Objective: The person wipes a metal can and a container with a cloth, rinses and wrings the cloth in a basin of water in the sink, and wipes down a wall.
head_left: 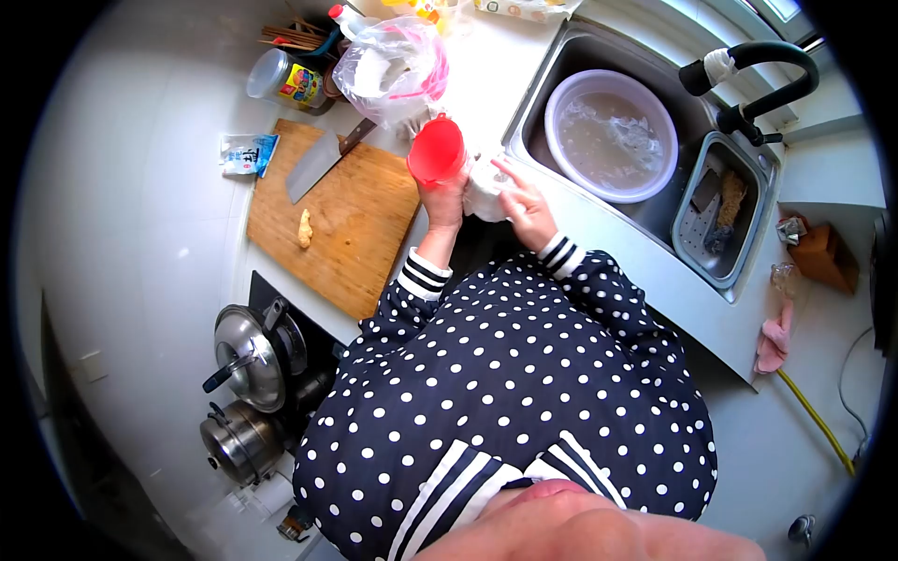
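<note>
My left hand (441, 208) is closed around a red round cup-like thing (437, 150) with a small tab on its rim; I cannot tell whether it is a cup or a lid. Right beside it, a white roundish thing (485, 190) lies between my two hands. The fingers of my right hand (529, 211) rest on its right side, partly bent. To the left lies a wooden cutting board (360, 234), bearing a knife (316, 166) and a piece of ginger (305, 228).
At right, a sink (529, 131) holds a lilac basin (558, 150) of cloudy water, under a black faucet (781, 56). A plastic bag (388, 65) and a jar (285, 79) stand at the back left. Pots (245, 444) are at lower left.
</note>
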`<state>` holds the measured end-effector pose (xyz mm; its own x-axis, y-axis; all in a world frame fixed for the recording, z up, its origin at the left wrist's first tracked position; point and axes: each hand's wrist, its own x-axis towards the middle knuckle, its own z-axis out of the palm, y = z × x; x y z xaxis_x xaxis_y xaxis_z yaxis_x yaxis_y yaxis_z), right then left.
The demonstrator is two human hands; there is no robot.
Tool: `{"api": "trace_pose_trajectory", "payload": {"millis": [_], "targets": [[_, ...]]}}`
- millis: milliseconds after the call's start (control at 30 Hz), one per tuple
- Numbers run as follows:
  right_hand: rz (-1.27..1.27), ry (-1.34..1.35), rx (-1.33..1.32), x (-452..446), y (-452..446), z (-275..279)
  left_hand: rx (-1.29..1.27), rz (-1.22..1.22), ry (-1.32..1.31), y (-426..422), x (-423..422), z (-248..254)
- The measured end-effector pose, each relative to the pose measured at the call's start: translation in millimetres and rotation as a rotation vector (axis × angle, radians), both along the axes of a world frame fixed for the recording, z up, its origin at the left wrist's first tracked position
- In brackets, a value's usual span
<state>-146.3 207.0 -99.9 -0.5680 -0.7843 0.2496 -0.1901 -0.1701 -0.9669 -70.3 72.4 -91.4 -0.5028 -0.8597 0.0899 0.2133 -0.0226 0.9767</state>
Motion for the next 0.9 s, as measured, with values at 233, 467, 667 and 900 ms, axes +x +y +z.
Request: {"api": "trace_pose_trajectory", "payload": {"millis": [233,467,667,900], "targets": [[-0.243,0.503,0.102,25,-50,6,0.218,-0.126,0.12,-7,6,20],[-0.169,0.296,0.226,-23,-70,18,0.151,-0.179,0.081,-8,4,47],[-0.256,0.013,0.09,-34,-46,36,0.097,-0.201,0.155,-13,-8,59],[-0.363,0.297,0.108,-34,-49,87,0.047,-0.381,0.181,6,-20,89]]}}
